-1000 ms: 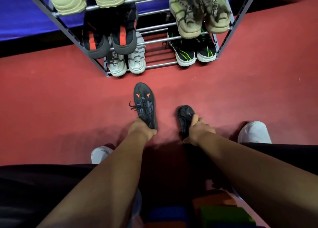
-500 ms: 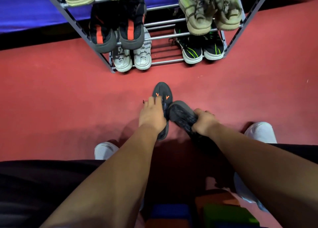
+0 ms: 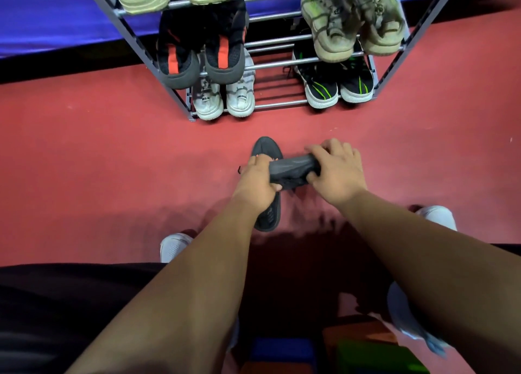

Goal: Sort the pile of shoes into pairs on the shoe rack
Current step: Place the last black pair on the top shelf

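On the red floor (image 3: pixel 112 162) before the shoe rack (image 3: pixel 282 104), a dark sneaker (image 3: pixel 293 166) is held crosswise. The left hand (image 3: pixel 258 181) clasps one end and the right hand (image 3: pixel 335 170) the other, just above its orange-marked mate (image 3: pixel 267 218), which lies under the left hand. Gripped only by its soft ends, the sneaker may fold or slip free and knock the mate askew.

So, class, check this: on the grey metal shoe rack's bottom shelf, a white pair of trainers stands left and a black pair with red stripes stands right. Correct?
Not quite: the head view shows the black pair on the right has green stripes, not red. The white pair of trainers does stand left on the grey metal shoe rack's bottom shelf.
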The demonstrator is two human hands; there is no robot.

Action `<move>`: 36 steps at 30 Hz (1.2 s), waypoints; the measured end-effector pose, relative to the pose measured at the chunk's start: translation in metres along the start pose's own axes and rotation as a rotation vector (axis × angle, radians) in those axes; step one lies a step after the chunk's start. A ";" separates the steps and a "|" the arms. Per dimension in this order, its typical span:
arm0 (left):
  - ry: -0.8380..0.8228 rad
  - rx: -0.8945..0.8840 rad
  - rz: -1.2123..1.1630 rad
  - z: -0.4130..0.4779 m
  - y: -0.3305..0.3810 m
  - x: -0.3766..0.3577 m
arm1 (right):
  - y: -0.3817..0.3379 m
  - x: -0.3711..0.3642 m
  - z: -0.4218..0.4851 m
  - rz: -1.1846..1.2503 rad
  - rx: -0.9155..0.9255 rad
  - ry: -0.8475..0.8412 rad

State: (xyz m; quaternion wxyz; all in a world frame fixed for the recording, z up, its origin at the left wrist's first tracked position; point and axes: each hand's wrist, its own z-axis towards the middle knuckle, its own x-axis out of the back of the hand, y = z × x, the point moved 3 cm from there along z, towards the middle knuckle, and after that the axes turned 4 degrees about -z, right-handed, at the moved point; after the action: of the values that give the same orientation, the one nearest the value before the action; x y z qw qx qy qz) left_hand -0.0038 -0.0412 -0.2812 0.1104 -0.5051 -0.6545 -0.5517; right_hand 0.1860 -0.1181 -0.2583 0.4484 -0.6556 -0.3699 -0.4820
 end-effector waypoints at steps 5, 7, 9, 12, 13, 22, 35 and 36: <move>0.133 0.316 -0.480 -0.009 -0.039 0.013 | -0.035 0.007 0.010 0.134 0.004 0.185; 0.156 0.491 -0.805 -0.017 -0.056 0.008 | -0.047 0.000 0.009 0.140 -0.007 0.083; 0.230 0.628 -1.085 -0.027 -0.068 0.005 | -0.052 -0.017 0.005 0.132 -0.020 -0.104; 0.335 0.754 -1.077 -0.035 -0.087 0.004 | -0.055 -0.043 -0.011 0.172 -0.060 -0.380; 0.344 0.805 -1.055 -0.033 -0.098 0.000 | -0.055 -0.050 -0.017 0.167 -0.060 -0.414; 0.068 0.889 -0.131 -0.035 -0.096 0.000 | -0.076 -0.076 -0.035 0.082 -0.010 -0.639; 0.007 0.759 -0.001 -0.021 -0.116 0.008 | -0.099 -0.103 -0.028 -0.006 -0.080 -0.555; -0.001 0.748 0.004 -0.021 -0.118 0.010 | -0.102 -0.105 -0.026 -0.009 -0.079 -0.547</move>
State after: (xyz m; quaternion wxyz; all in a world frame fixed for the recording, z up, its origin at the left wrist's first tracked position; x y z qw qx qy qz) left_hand -0.1097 -0.0387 -0.3387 0.2880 -0.4312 -0.8100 -0.2740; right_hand 0.0575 -0.1156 -0.3321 0.3037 -0.7766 -0.4611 -0.3033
